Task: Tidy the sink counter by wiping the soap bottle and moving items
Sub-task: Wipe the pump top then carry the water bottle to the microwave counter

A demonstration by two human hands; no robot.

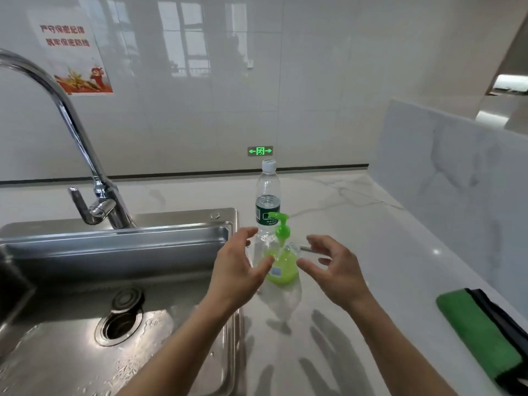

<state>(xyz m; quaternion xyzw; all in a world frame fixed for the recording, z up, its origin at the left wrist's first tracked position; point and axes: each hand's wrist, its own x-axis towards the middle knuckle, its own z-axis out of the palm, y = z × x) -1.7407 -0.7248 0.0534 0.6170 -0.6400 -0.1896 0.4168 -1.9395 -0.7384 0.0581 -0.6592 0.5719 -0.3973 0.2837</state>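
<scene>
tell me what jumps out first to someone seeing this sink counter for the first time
The bright green soap bottle on the counter just right of the sink grabs the eye, framed by the left hand and right hand, both open on either side of it. Right behind it stands a clear water bottle with a white cap. A green cloth lies at the counter's near right edge.

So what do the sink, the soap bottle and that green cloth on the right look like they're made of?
The sink looks like brushed stainless steel: grey, dull sheen, wet reflections in the basin. The soap bottle seems to be clear plastic holding green liquid, with an opaque glossy green plastic pump. The green cloth looks like soft, matte microfibre with a fuzzy nap, though the fibre is a guess.
</scene>
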